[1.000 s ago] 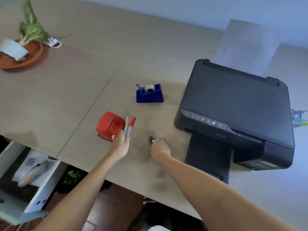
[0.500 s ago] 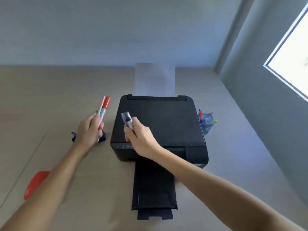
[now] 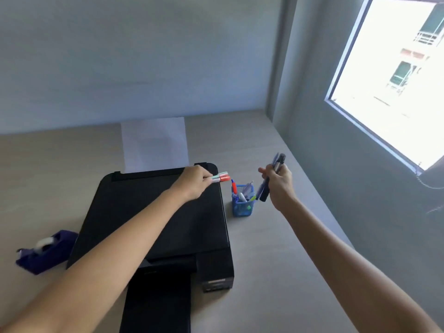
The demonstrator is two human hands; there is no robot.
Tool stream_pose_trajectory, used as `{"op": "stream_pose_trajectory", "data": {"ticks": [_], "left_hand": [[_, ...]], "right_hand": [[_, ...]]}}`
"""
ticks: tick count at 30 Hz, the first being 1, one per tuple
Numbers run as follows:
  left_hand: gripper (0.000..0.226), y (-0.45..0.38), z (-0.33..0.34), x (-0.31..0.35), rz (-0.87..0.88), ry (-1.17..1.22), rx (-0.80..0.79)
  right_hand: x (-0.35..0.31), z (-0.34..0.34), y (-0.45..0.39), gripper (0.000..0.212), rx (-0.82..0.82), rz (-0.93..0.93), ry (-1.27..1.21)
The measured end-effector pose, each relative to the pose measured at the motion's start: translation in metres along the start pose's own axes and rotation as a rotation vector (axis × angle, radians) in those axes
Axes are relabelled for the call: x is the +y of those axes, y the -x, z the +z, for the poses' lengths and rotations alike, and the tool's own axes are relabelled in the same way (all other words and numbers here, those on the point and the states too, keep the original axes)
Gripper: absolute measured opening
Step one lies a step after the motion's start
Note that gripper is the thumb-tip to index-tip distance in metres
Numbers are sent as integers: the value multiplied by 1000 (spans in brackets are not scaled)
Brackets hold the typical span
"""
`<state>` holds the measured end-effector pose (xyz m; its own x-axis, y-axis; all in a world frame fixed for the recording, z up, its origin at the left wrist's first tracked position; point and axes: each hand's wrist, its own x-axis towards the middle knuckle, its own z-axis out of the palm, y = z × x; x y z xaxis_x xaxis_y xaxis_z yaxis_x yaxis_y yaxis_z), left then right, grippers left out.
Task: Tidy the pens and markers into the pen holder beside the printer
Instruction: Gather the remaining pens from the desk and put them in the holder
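Note:
A blue mesh pen holder [image 3: 242, 207] stands on the desk just right of the black printer [image 3: 156, 217], with several pens in it. My left hand [image 3: 192, 182] hovers over the printer's back right corner, closed on two markers [image 3: 222, 177], one with a red cap and one with a mint cap, their tips pointing right toward the holder. My right hand [image 3: 278, 183] is right of and slightly above the holder, gripping dark pens [image 3: 271, 179] held nearly upright.
A blue tape dispenser [image 3: 45, 252] lies left of the printer. White paper [image 3: 155, 144] stands in the printer's rear feed. A grey wall with a window [image 3: 394, 75] runs close along the desk's right side.
Both hands have swung right, from in front of the printer to either side of the pen holder. The camera view has turned right and upward.

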<state>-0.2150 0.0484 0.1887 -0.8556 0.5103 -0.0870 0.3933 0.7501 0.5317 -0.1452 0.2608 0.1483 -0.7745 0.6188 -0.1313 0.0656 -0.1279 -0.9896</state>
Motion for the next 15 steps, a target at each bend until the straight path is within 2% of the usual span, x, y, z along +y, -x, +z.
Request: {"op": "stream_pose_trajectory", "data": {"ticks": [2,6,10,15], "left_hand": [[30,-26,13,14,-6,-86,-40],[21,-76,44,32,-41,-202,-136],[13,-113,75,38,-68,-297,-195],[20,-139,102,40,-52,-444,-254]], "right_hand": [[13,-1,-18,8,44,34,-70],[37,10,-53,20,139,98,-202],[67,19,-75,10,146,128,-168],[96,16,-85,9,63,85,-49]]}}
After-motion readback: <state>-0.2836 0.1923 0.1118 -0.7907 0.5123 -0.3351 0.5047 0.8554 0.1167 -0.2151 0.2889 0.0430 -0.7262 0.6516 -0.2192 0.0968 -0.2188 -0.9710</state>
